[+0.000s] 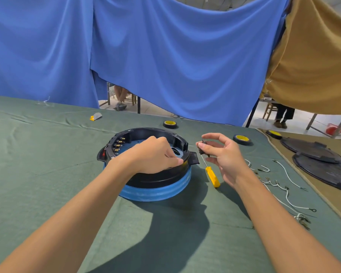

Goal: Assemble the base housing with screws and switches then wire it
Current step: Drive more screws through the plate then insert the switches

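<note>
A round black base housing (138, 134) sits on a blue foam ring (158, 192) in the middle of the green cloth. Switches with brass terminals (119, 144) line its far-left inner wall. My left hand (156, 154) reaches over the near rim, its fingers curled down on the rim's right side beside a black tab (194, 157). My right hand (222, 154) hovers just right of the housing and pinches a small dark part (202, 147) between thumb and fingers. A yellow-handled screwdriver (212, 176) lies below that hand.
Several white wires with terminals (283, 174) lie on the cloth at the right. Two tape rolls (170, 124) (242, 139) sit behind the housing, a third (274, 134) by black round covers (321, 160) at far right. Blue and tan curtains hang behind the table.
</note>
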Motion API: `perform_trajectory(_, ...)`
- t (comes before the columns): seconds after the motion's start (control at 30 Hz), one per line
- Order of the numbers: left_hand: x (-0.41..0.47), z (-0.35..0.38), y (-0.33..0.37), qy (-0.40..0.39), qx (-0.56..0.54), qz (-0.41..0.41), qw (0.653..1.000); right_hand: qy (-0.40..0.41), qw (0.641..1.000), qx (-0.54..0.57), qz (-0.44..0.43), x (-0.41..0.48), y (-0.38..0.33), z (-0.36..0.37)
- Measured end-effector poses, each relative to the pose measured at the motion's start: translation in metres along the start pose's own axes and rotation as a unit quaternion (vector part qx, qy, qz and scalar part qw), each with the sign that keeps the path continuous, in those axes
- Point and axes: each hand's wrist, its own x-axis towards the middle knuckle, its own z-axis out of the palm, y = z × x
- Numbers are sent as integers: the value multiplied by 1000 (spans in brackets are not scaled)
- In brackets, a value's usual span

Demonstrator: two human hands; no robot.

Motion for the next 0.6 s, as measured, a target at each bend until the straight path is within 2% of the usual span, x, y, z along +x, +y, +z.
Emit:
perform_trajectory(0.1, 2, 0, 10, 94, 38, 5, 995, 18, 1000, 12, -4, 0, -3, 5)
perform_trajectory(0.17, 7, 1, 17, 133, 8, 22, 991, 27, 1000, -1, -12, 2, -7, 11)
perform_trajectory(0.4, 29, 3, 19, 118, -74, 23, 990, 4, 996, -80, -34, 20, -9, 31)
perform_trajectory(0.6, 45, 2, 7, 110, -59, 21, 992, -48, 991, -122, -14, 33, -10, 31)
